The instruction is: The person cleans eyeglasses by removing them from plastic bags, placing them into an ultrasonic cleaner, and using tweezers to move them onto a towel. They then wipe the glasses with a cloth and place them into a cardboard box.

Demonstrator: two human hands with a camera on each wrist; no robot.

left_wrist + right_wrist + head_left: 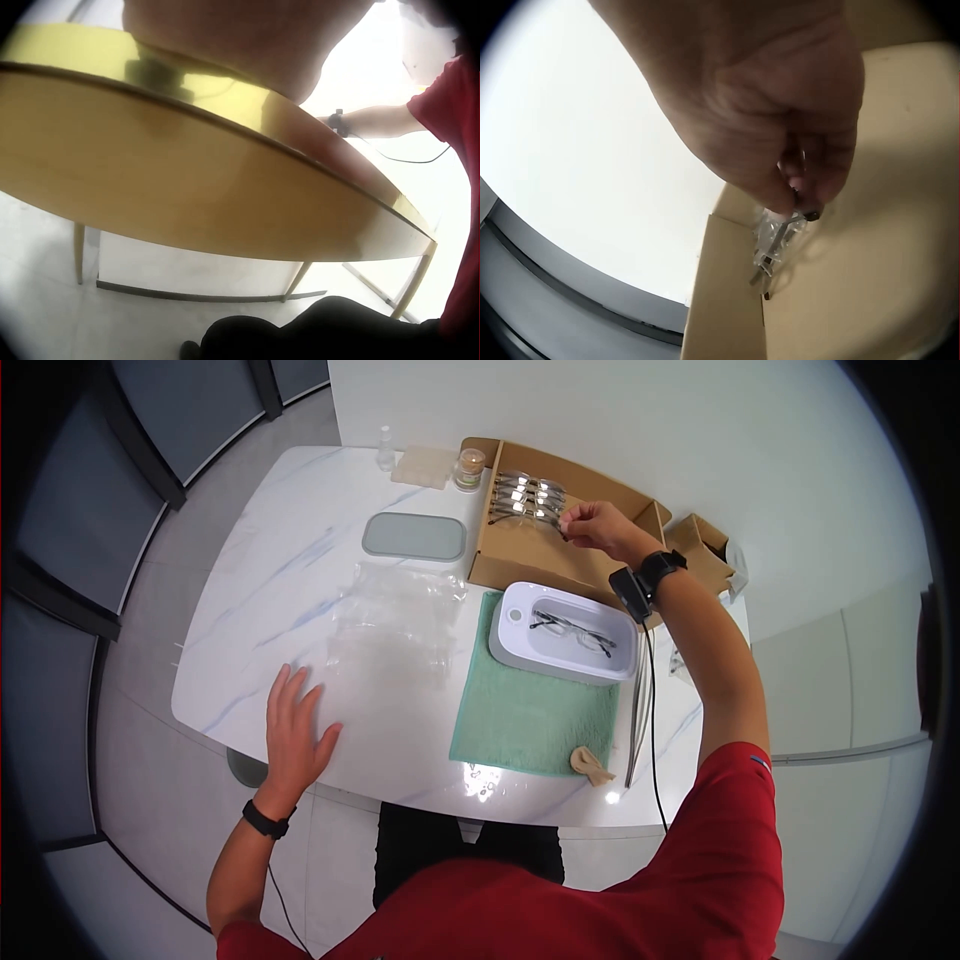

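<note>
Over the cardboard box [575, 565] at the back right, my right hand [600, 528] pinches the end of a pair of eyeglasses. Several eyeglasses [527, 496] stand in a row in that box. From the right wrist, the thumb and fingertips [810, 199] meet at a dark temple tip, with clear lenses [769, 236] just below. My left hand [293, 732] lies by the table's near left edge with fingers extended, holding nothing. In front of the box, a white tub-shaped cleaner [507, 645] contains another pair of eyeglasses [575, 630].
A green cloth [520, 720] lies under the cleaner, with a beige folded strip [590, 765] on its corner. Clear plastic bags [395, 620], a grey lid-like tray [415, 536], a jar [469, 470] and a small bottle [386, 450] are on the marble-patterned table [235, 660].
</note>
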